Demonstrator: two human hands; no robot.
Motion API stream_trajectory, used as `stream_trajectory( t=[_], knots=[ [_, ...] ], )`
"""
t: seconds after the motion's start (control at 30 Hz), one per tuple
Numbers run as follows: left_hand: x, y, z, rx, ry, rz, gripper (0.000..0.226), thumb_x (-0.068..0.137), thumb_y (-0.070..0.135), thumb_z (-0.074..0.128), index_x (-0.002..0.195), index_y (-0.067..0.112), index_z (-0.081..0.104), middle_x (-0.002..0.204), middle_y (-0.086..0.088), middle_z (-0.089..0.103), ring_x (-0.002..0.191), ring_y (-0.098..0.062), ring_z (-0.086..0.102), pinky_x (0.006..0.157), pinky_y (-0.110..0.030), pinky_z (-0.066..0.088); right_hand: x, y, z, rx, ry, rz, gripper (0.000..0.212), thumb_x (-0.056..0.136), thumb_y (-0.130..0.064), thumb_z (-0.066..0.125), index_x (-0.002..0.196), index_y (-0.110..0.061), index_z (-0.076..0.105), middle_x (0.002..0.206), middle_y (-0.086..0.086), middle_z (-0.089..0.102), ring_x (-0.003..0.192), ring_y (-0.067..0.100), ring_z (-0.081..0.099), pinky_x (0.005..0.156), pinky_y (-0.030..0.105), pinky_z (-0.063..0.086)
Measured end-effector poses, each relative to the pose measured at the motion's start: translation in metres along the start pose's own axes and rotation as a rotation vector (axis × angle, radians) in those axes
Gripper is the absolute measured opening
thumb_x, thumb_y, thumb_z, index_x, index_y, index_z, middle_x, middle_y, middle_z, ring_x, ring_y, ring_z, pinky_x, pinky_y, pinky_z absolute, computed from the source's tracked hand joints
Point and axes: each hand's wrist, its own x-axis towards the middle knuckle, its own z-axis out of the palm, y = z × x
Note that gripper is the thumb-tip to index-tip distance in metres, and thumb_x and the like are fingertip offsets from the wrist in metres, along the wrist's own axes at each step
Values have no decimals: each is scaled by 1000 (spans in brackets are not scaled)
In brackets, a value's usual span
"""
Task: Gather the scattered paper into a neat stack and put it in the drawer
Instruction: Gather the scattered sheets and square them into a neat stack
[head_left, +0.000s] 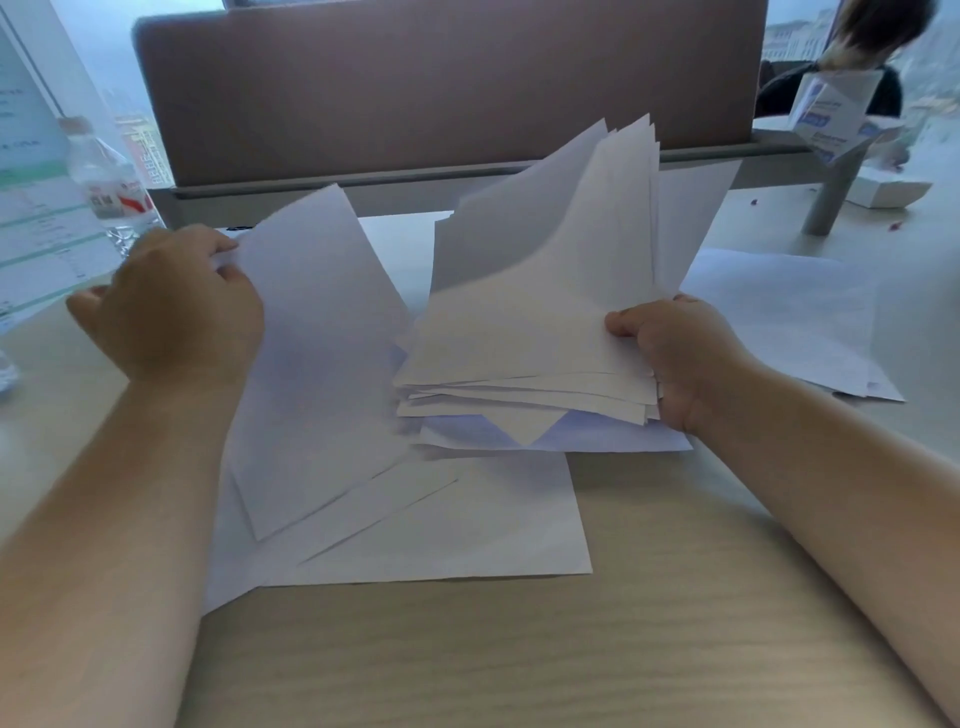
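The gathering is partly done. The right hand (675, 358) grips a thick, ragged bundle (540, 291) of sheets by its near right corner, tilted up off the counter (519, 649). The left hand (176, 301) pinches one loose sheet (311, 338) at its top edge, fingers curled on it. More sheets (467, 525) lie flat beneath, others (795, 317) far right. Squaring the edges is left; no drawer shows, so stowing looks some way off
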Motion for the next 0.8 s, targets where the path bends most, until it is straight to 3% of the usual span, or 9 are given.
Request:
stream_trajectory(
  t=[0.13, 0.23, 0.4, 0.53, 0.67, 0.8],
  knots=[
    [2, 5, -9, -84, 56, -25, 40, 94, 27, 49, 127, 21, 71, 123, -17, 67, 109, -46, 62, 90, -54, 53, -1, -1, 0, 11, -9, -13, 22, 93, 4, 61, 90, -17, 61, 83, 6, 68, 60, 19, 66, 39, 28, 53],
    [7, 6, -11, -200, 72, -56, 42, 95, 34, 42, 122, 20, 70, 121, -17, 69, 111, -44, 63, 94, -50, 52, -1, 0, 1, 9, -8, -8, 22, 93, 5, 60, 91, -17, 60, 83, 7, 67, 60, 20, 65, 38, 30, 54],
    [20, -6, 1, -394, 148, -214, 42, 93, 54, 41, 129, 36, 53, 115, 7, 75, 108, -25, 70, 98, -42, 56, 2, 2, 0, -10, -6, -11, 19, 92, 4, 60, 96, -14, 61, 87, 10, 68, 67, 25, 67, 45, 36, 59],
    [21, -10, 0, -501, 191, -275, 42, 88, 57, 48, 125, 39, 60, 109, 16, 75, 103, -11, 71, 95, -35, 57, 3, 3, -1, -6, -10, -17, 19, 91, 5, 59, 95, -14, 61, 86, 11, 69, 65, 25, 68, 50, 38, 61],
    [10, 3, -7, -444, 123, -145, 39, 83, 50, 60, 119, 33, 54, 103, 5, 74, 97, -27, 70, 91, -46, 58, 3, 2, -1, -8, -16, -14, 21, 92, 5, 59, 91, -16, 61, 82, 8, 69, 62, 22, 67, 47, 34, 60],
    [-4, 23, -24, -293, -60, 16, 38, 83, 37, 66, 119, 28, 60, 96, 0, 74, 99, -40, 66, 92, -50, 53, 5, 4, -1, -22, -6, -16, 20, 91, 3, 60, 94, -16, 61, 89, 10, 70, 70, 26, 69, 54, 36, 61]
  ],
)
